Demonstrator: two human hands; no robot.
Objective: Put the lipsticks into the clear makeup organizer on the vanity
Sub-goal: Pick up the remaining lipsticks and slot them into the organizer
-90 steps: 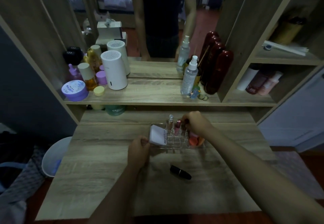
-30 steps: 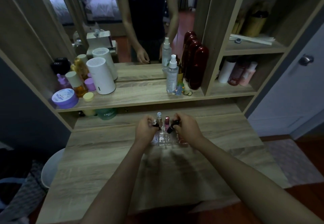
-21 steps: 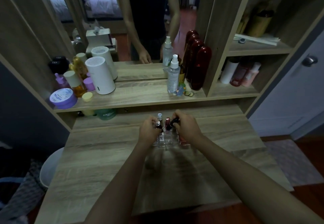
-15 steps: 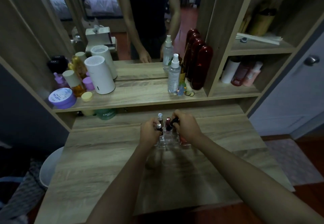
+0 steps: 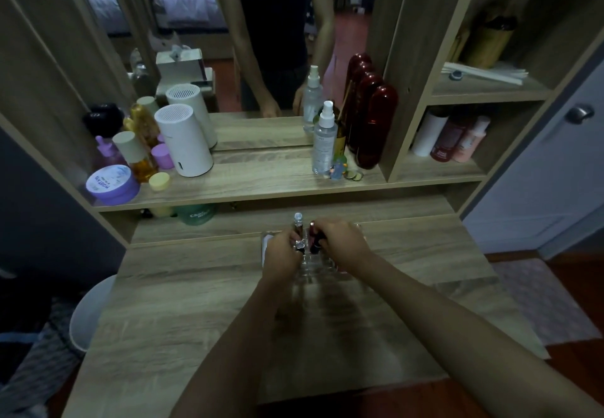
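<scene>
Right hand (image 5: 340, 242) is pinched round a dark lipstick (image 5: 315, 238), tip down over the organizer (image 5: 313, 270) — this looks like the seating step, the tube going into one of the back slots. Left hand (image 5: 281, 256) is curled at the organizer's left side with something silvery at the fingertips; whether it grips a second tube or only steadies the clear box, the view does not settle. Just behind the knuckles a silver-capped tube (image 5: 298, 221) stands upright in a rear compartment, already home. The organizer sits on the desk (image 5: 196, 303) near the back edge, well below the shelf (image 5: 261, 182) with its white canister (image 5: 183, 143) and spray bottle (image 5: 324, 143). No loose lipstick shows on the desk, so this may well be among the last. Next move, by my reading — keep the tube vertical, line it up with an empty cell, let it drop straight, then lift the fingers away without knocking its neighbours.
</scene>
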